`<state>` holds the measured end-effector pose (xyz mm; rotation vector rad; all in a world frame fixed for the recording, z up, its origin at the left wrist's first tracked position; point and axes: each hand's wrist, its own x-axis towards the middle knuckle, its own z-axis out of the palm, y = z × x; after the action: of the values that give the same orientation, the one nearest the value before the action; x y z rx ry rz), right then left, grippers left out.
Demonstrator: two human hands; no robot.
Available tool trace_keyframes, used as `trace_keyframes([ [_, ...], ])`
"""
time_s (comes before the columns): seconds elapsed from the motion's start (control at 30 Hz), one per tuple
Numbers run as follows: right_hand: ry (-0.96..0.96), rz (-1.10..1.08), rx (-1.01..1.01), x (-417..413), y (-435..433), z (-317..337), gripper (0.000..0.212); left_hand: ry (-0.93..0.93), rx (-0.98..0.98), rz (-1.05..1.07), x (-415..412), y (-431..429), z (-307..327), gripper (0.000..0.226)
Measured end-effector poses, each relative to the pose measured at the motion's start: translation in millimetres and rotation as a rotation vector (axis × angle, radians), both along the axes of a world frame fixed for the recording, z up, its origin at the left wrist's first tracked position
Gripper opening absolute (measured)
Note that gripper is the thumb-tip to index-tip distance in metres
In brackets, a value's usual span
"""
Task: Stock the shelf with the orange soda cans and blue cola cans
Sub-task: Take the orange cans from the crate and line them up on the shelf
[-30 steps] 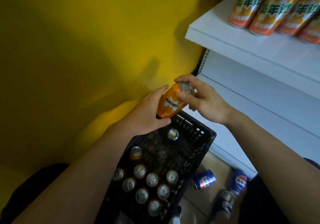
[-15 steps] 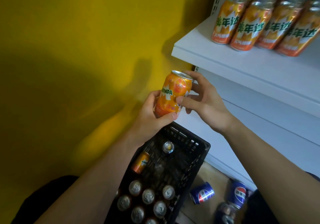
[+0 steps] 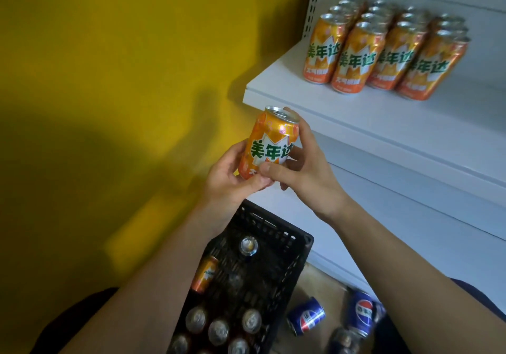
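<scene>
Orange soda can (image 3: pixel 269 145) is in the air, nearly upright with its label toward the camera. It sits just below and left of the shelf (image 3: pixel 356 112) front corner, above the far end of the black crate (image 3: pixel 283 244), and does not touch the shelf. Left grip (image 3: pixel 232 178) is curled round the can's lower body. Right grip (image 3: pixel 304 173) grasps the same can, thumb on the lower front and fingers behind reaching up to the rim. Done so far: a block of shelved orange cans (image 3: pixel 383 52) stands 4 across and several rows deep. No blue can shows on the shelf. Left to do: the held can, 1 orange can lying on its side in the crate (image 3: pixel 204 274), the upright crate cans (image 3: pixel 219 331), and the blue cola cans (image 3: pixel 306 316) on the floor beside the crate, at least 3. Judgement: the orange stock is well along and the cola not yet begun, as far as this view reaches. Hard to read: the crate cans show only silver tops, so their colours are unknown. The crate's near end is cut off by the frame edge and the left forearm. The back shelf rows blur. The shelf runs out of frame to the right, and the right arm covers part of the floor cans.
</scene>
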<state>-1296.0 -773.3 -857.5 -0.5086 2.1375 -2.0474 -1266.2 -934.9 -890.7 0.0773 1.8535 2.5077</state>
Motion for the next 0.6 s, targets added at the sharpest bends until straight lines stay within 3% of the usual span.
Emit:
trace_keyframes([
  [0.17,0.018,-0.231,-0.032,0,6,-3,0.068,0.006,0.015,0.009,-9,14,8,0.079],
  [0.37,0.173,-0.470,0.062,0,24,3,0.075,0.104,-0.206,-0.001,-22,35,21,0.078],
  [0.6,0.239,-0.702,0.188,-39,71,36,0.083,0.109,-0.370,0.095,-27,22,8,0.057],
])
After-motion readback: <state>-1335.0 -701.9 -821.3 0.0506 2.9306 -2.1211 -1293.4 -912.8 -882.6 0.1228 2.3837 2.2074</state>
